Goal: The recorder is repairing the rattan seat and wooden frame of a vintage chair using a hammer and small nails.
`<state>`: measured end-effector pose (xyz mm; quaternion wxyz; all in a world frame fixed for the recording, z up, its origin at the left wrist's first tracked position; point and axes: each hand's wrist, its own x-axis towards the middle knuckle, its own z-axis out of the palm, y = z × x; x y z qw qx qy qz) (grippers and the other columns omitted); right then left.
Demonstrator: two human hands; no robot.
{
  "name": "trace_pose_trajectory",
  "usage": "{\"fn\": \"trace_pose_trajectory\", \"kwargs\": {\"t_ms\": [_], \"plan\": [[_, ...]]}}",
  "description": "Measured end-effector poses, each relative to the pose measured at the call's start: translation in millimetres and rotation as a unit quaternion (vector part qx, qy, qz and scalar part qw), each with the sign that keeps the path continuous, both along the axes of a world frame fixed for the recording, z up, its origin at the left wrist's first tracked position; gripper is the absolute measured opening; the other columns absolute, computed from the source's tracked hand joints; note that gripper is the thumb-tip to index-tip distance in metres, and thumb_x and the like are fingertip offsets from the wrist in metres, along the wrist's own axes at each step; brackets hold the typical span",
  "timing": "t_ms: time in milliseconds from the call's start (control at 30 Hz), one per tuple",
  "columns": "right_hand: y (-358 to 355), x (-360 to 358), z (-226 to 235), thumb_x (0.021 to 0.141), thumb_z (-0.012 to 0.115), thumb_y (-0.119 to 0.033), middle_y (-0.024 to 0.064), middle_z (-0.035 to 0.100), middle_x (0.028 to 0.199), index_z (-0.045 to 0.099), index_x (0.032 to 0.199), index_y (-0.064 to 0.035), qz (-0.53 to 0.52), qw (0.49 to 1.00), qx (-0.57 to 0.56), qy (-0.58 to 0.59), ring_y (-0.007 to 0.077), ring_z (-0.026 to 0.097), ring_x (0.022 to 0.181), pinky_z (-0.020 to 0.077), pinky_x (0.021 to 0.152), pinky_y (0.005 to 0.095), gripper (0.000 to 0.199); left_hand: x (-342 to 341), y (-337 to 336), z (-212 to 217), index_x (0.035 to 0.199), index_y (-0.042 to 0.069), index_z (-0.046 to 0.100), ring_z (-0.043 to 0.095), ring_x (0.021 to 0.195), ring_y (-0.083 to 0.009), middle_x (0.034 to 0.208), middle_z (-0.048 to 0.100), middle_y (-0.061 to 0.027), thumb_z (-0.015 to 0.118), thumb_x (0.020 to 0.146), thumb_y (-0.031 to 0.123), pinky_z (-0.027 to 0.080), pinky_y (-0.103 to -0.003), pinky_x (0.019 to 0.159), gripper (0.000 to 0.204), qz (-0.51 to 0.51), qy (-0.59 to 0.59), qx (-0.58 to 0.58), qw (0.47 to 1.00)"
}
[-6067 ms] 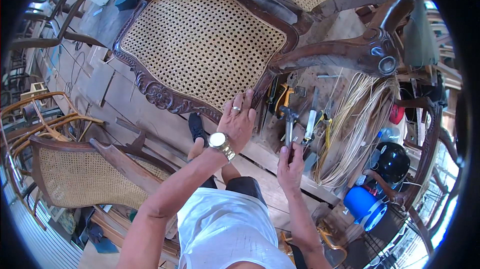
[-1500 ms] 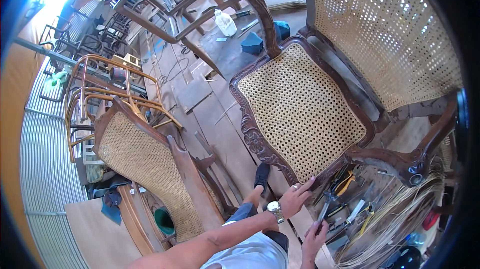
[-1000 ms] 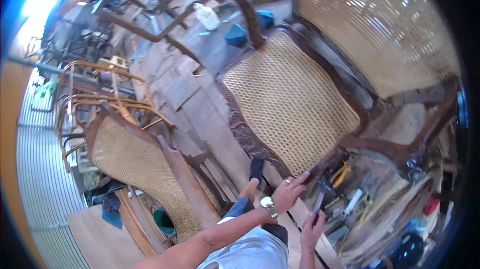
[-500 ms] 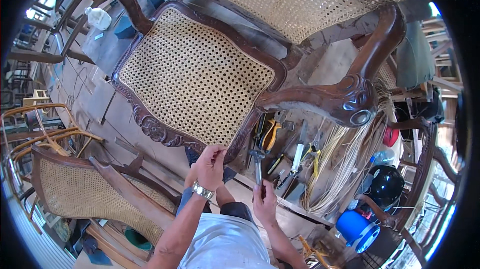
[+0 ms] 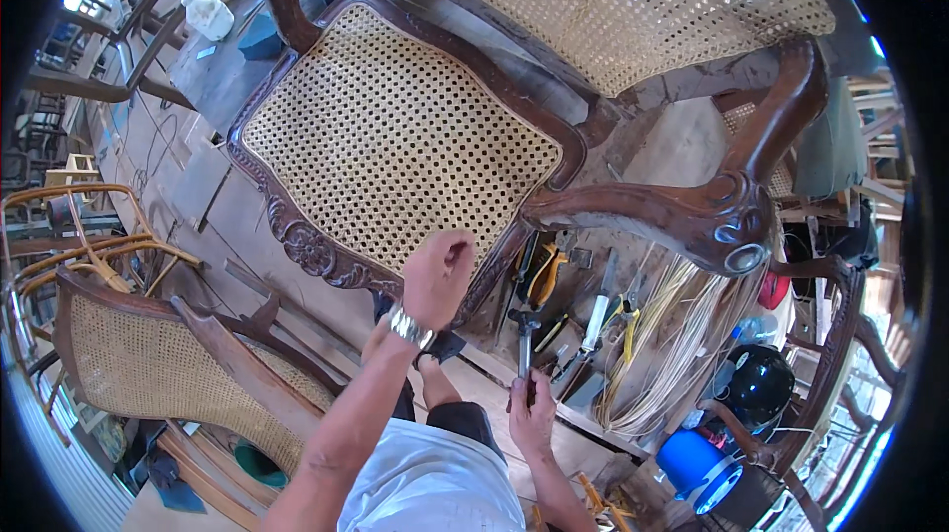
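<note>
A carved dark wooden armchair with a woven cane seat (image 5: 395,141) stands in front of me. Over the seat's near right corner is my left hand (image 5: 440,280), fingers curled closed and a metal watch (image 5: 408,327) on its wrist. What those fingers hold, if anything, is hidden. My right hand (image 5: 532,413), lower and to the right, is wrapped round the handle of a hammer (image 5: 525,336). The hammer points away from me, its head apart from the chair frame.
Pliers (image 5: 546,275) and other hand tools lie right of the seat, beside a bundle of loose cane strands (image 5: 672,334). A blue bucket (image 5: 697,468) and a black helmet-like dome (image 5: 759,379) stand at the lower right. Another cane-backed chair (image 5: 178,354) lies at the left.
My left hand has lifted away from the seat frame's near corner and moved farther over the cane. The right hand with the hammer has shifted slightly nearer me. The view has shifted a little.
</note>
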<state>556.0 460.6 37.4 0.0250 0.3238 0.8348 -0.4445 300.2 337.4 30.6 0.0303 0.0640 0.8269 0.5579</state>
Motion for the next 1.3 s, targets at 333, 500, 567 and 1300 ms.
{"fn": "trace_pose_trajectory", "kwargs": {"t_ms": [333,500,567,1300], "plan": [[-14.1,-26.3,10.6,0.104,0.062,-0.017,0.0053,0.059,0.071,0.058,0.121,0.0027,-0.139,0.983,-0.101,-0.061,0.0125,0.057,0.062,0.0461,0.056,0.0316,0.026,-119.2,51.0,6.2,0.095,0.006,0.077,0.072,0.072,-0.0288,0.083,0.075,-0.0156,0.078,0.083,0.019,0.057,-0.039,0.069,0.018,-0.144,-0.136,-0.056,0.979],[-17.7,-43.8,6.7,0.105,0.06,-0.018,0.0054,0.059,0.07,0.058,0.122,0.0025,-0.178,0.978,-0.097,-0.048,0.0122,0.056,0.059,0.0455,0.055,0.0311,0.027,-126.4,68.2,9.5,0.084,0.008,0.076,0.072,0.072,-0.0318,0.077,0.074,-0.0148,0.078,0.079,0.022,0.057,-0.041,0.07,0.015,-0.182,-0.147,-0.13,0.963],[-20.0,-53.1,8.6,0.105,0.06,-0.018,0.0055,0.059,0.07,0.057,0.123,0.0024,-0.194,0.974,-0.102,-0.051,0.0121,0.055,0.059,0.0454,0.054,0.031,0.027,-128.8,69.7,7.4,0.084,0.008,0.076,0.072,0.073,-0.032,0.077,0.074,-0.0149,0.078,0.08,0.023,0.057,-0.042,0.071,0.015,-0.205,-0.137,-0.138,0.959],[-31.0,-63.5,8.7,0.106,0.058,-0.018,0.0006,0.055,0.074,0.053,0.124,-0.0006,-0.233,0.965,-0.119,-0.019,0.0079,0.05,0.059,0.043,0.052,0.0255,0.025,-137.0,85.4,0.6,0.084,0.007,0.077,0.071,0.068,-0.0283,0.073,0.073,-0.0128,0.082,0.08,0.029,0.055,-0.041,0.065,0.022,-0.244,-0.135,-0.195,0.94]]}}
